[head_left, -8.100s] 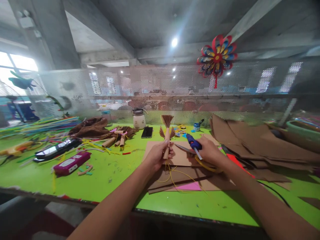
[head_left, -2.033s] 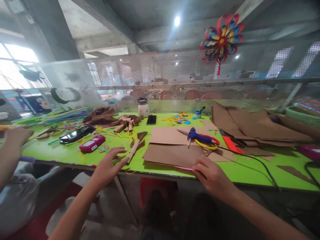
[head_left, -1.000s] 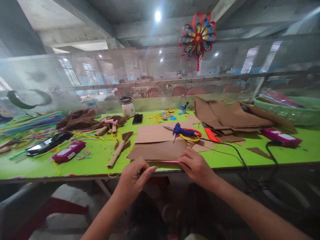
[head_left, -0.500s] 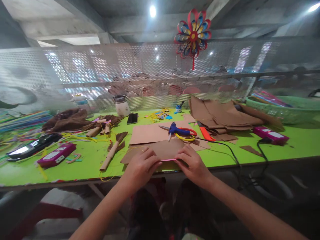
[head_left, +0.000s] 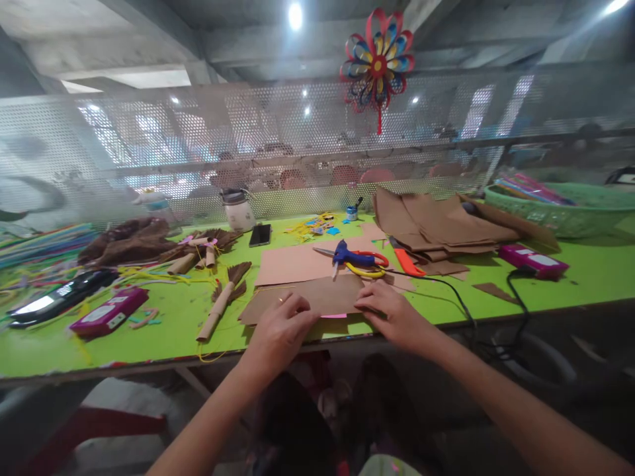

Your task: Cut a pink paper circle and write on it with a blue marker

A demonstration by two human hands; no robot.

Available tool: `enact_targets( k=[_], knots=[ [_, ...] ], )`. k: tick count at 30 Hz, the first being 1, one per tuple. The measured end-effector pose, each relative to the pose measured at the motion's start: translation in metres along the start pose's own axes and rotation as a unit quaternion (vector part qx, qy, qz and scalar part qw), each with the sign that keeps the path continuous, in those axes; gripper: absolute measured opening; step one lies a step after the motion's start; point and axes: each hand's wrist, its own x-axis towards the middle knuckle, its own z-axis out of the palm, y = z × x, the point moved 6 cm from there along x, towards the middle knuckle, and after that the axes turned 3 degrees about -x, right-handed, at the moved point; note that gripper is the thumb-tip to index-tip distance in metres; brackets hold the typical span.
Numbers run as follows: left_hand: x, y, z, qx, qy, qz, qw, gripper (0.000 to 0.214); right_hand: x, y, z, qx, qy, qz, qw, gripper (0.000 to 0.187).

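A thin pink paper strip (head_left: 333, 316) lies along the near edge of a brown paper sheet (head_left: 320, 297). At the strip's left end, my left hand (head_left: 280, 327) has its fingers and thumb pinched on it. My right hand (head_left: 394, 314) is apart from the strip, with its curled fingertips at the right edge of the brown sheet. Just beyond that sheet, blue-handled scissors (head_left: 350, 256) and a tool with red and yellow handles (head_left: 370, 264) overlap on a light tan sheet (head_left: 285, 261).
Left are a rolled-paper figure (head_left: 221, 307), a purple box (head_left: 110, 312) and a phone (head_left: 260, 235). A red-handled cutter (head_left: 409, 260), folded brown paper (head_left: 441, 221), a second purple box (head_left: 533, 260) with a black cable (head_left: 446, 287), and a green basket (head_left: 570, 215) sit right.
My right hand has let go of the pink strip's right end and moved a little right, so more of the strip shows. My left hand stays at its end.
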Motion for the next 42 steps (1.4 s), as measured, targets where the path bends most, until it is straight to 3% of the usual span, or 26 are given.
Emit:
enact_targets(
  k=[4,8,19,28,33,37,40,42],
  knots=[
    [0.0,0.007,0.006,0.003,-0.009,0.011,1.0,0.026,0.003,0.01,-0.009,0.001,-0.041,-0.032,0.999,0.012],
    [0.003,0.01,0.009,0.006,-0.012,0.009,1.0,0.024,0.011,0.013,-0.013,0.014,-0.051,-0.02,0.998,0.007],
    [-0.003,0.021,0.013,0.004,-0.001,0.007,1.0,0.023,0.032,0.012,-0.013,0.02,0.054,0.035,0.998,0.009],
    [-0.004,0.017,0.014,-0.024,0.017,-0.078,0.997,0.006,0.034,0.006,-0.009,-0.014,0.125,-0.024,0.992,0.008],
    [0.004,-0.003,0.009,0.028,0.027,-0.153,0.987,0.019,0.036,0.011,-0.01,-0.021,0.159,-0.04,0.986,0.012],
    [0.014,-0.029,0.005,0.081,-0.025,-0.149,0.985,0.018,0.031,0.011,-0.016,-0.023,0.204,-0.021,0.978,0.007],
    [0.019,-0.044,-0.002,0.112,-0.043,-0.155,0.98,0.027,0.019,-0.004,-0.024,-0.027,0.24,0.003,0.97,0.012],
    [0.023,-0.048,-0.006,0.126,-0.05,-0.154,0.979,0.026,0.012,-0.022,-0.021,-0.038,0.192,0.001,0.981,0.012]
  ],
)
